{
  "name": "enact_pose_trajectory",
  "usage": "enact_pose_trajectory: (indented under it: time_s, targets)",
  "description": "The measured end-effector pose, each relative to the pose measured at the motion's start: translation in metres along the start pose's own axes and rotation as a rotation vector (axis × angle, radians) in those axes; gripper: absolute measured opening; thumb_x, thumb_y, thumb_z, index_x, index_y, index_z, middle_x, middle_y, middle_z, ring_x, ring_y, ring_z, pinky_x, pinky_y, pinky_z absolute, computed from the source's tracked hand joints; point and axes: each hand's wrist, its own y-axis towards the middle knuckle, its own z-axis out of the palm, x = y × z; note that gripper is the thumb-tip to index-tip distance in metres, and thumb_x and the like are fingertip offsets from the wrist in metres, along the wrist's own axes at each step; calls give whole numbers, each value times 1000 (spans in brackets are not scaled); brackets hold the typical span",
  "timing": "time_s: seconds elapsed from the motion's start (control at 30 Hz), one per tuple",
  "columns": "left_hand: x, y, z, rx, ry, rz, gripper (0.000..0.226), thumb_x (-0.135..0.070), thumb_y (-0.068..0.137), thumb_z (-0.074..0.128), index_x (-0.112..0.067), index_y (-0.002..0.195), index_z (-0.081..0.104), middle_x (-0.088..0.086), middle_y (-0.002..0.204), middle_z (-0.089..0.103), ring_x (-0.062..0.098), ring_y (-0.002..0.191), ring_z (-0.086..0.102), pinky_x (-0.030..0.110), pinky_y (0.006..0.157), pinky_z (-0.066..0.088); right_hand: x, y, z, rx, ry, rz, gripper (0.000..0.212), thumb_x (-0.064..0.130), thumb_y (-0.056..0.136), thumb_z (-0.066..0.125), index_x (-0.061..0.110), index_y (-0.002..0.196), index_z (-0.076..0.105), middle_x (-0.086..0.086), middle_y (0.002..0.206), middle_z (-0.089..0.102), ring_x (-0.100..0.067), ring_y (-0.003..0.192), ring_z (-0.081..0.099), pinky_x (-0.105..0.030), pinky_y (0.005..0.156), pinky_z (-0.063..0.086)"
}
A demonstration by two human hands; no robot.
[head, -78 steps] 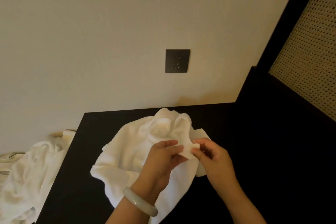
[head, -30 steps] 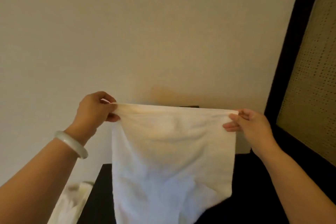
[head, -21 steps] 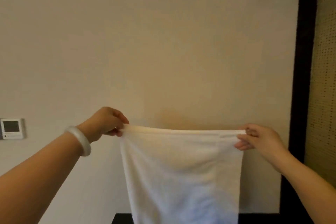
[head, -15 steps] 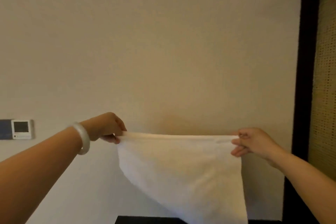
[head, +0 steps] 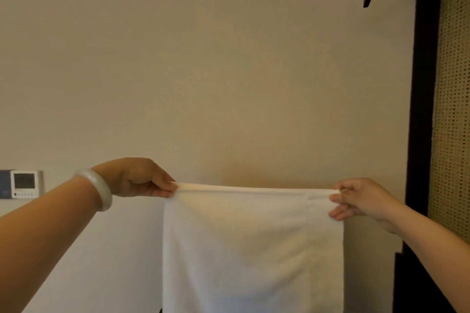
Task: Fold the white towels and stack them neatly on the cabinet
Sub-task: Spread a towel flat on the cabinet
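Head view: fingers (head: 165, 186) of left hand (head: 137, 177), right hand (head: 362, 198) pinch towel (head: 251, 249) corners.

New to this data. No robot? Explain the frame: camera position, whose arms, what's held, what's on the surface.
No machine: a person works bare-handed, and the one camera sits on their head, so you see what they see. The left hand, with a pale bracelet on its wrist, comes in from the left; the right hand comes in from the right. Each pinches a top corner of a white towel, stretched level between them and hanging flat before a beige wall. The cabinet top is out of the picture, so what lies on it cannot be told. Also visible: a small wall control panel at the left, and a woven screen in a dark frame at the right.
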Motion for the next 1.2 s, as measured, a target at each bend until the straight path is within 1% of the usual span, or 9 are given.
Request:
enact_pose_trajectory:
  time_s: [0.13, 0.27, 0.47, 0.6, 0.73, 0.83, 0.93, 1.07, 1.2]
  targets:
    - [20, 8, 32, -113, 385, 128, 15, 12, 75, 75, 6, 89, 73, 13, 81, 70, 20, 75, 67, 20, 73, 57, -34, 11, 8, -45, -24, 62, 18, -11, 90, 61, -9, 107, 54, -28, 72, 64, -33, 58, 71, -34, 49, 60]
    - [18, 19, 50, -271, 280, 231, 8, 5, 80, 75, 7, 87, 70, 22, 90, 71, 32, 83, 71, 36, 88, 57, -42, 26, 13, -202, 57, -47, 23, -15, 91, 55, -7, 112, 51, -28, 84, 59, -20, 48, 68, -25, 47, 57]
    - [16, 9, 31, -332, 271, 392, 6, -5, 76, 82, -6, 79, 77, 9, 81, 76, 22, 80, 73, 29, 80, 58, -32, 7, 0, -250, 172, -294, 9, -11, 88, 60, -2, 88, 60, -19, 80, 69, -22, 66, 74, -18, 59, 57]
    - [108, 5, 53, -234, 503, 224, 9, -10, 77, 81, -17, 73, 78, -4, 72, 73, 11, 71, 62, 20, 64, 46, -109, -26, 19, -119, -35, -18, 12, -5, 75, 77, 1, 85, 72, -12, 83, 76, -26, 80, 73, -24, 68, 58]
    - [236, -5, 94, -110, 612, 15, 10, -10, 81, 77, -20, 78, 76, -2, 86, 72, 15, 87, 65, 26, 83, 51, -207, -79, 54, 48, -53, 383, 13, -4, 77, 77, -6, 89, 72, -18, 89, 75, -24, 81, 72, -25, 71, 57]
    - [317, -26, 125, -58, 594, -98, 9, -15, 82, 78, -24, 82, 74, -2, 85, 71, 12, 83, 67, 26, 80, 55, -274, -125, 76, 35, -59, 580, 26, 7, 84, 76, -15, 92, 66, -19, 90, 74, -23, 79, 73, -22, 66, 57]
    - [368, -47, 145, -104, 449, -171, 4, -22, 82, 78, -21, 80, 75, -5, 83, 74, 9, 82, 69, 20, 72, 49, -315, -168, 92, -76, -182, 612, 12, 5, 86, 73, -6, 87, 68, -17, 91, 72, -19, 74, 69, -18, 54, 50]
    - [403, -65, 154, -136, 318, -255, 5, -17, 85, 75, -18, 81, 77, -9, 94, 73, 8, 88, 68, 25, 82, 47, -324, -199, 100, -109, -270, 593, 18, 2, 85, 72, 19, 90, 65, -5, 101, 63, -21, 87, 63, -28, 68, 51]
    - [415, -83, 159, -113, 298, -294, 12, -12, 86, 72, -22, 87, 76, -8, 103, 69, 12, 94, 66, 34, 94, 48, -325, -209, 98, -92, -366, 559, 22, 6, 85, 73, 20, 96, 60, -6, 113, 53, -23, 95, 60, -38, 81, 53]
